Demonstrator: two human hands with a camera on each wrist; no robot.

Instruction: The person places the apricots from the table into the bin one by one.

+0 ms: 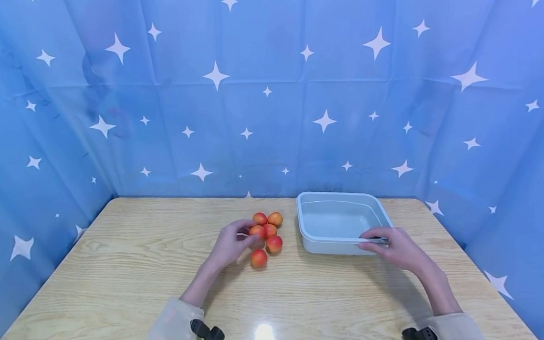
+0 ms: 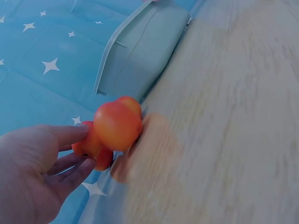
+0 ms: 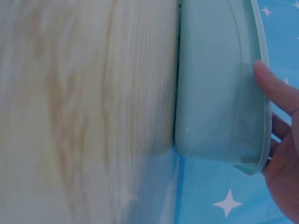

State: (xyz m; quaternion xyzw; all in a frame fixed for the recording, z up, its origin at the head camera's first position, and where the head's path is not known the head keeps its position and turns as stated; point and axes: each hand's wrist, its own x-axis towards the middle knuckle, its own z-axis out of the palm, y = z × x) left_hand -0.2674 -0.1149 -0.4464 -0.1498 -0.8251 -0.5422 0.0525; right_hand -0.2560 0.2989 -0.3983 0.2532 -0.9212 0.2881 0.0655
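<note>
Several round red-orange fruits, like small apples, lie clustered left of the table's middle. My left hand [image 1: 230,245] reaches in from their left and pinches one red-orange fruit [image 1: 257,232] between thumb and fingers. In the left wrist view that hand [image 2: 35,168] grips the fruit [image 2: 88,143], and a bigger-looking one [image 2: 118,126] in front partly hides it. The nearest loose fruit [image 1: 259,258] sits a little apart from the others. My right hand [image 1: 401,247] holds the near right corner of a pale blue plastic basin [image 1: 333,247], its thumb [image 3: 271,84] outside the rim and fingers partly hidden behind it.
The basin stands on the wooden table [image 1: 142,266] near its back edge, right of the fruits. A blue curtain [image 1: 257,111] with white stars hangs behind and on both sides. Black wrist cameras [image 1: 207,334] sit on both sleeves.
</note>
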